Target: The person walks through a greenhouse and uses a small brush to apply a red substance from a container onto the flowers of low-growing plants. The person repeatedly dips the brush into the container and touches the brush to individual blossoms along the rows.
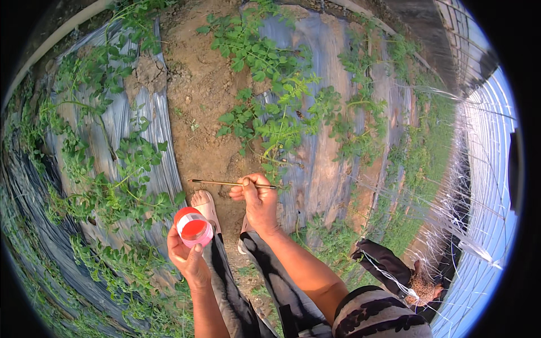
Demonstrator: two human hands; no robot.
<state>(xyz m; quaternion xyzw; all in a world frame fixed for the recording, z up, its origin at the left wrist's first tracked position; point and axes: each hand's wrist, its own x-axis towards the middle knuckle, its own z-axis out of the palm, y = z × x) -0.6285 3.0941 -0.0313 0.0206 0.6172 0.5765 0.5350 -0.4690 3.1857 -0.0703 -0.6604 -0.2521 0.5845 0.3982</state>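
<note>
My left hand (pixel 189 257) holds a small round container (pixel 193 227) with red contents or a red inside, a whitish band and a pink base. To its upper right, my right hand (pixel 258 202) grips a thin paintbrush (pixel 219 183) between thumb and fingers. The brush lies nearly level, its dark tip pointing left, above the container and apart from it. Leafy tomato plants (pixel 291 122) with small yellow flowers grow just beyond my right hand. More plants (pixel 131 186) stand to the left of the container.
A bare soil path (pixel 198 105) runs ahead between beds covered in plastic mulch film (pixel 158 126). My sandalled feet stand on it. White strings (pixel 473 247) hang at the right, near another person (pixel 393 270) who is bent over. A pale pipe (pixel 63 31) curves across the far left.
</note>
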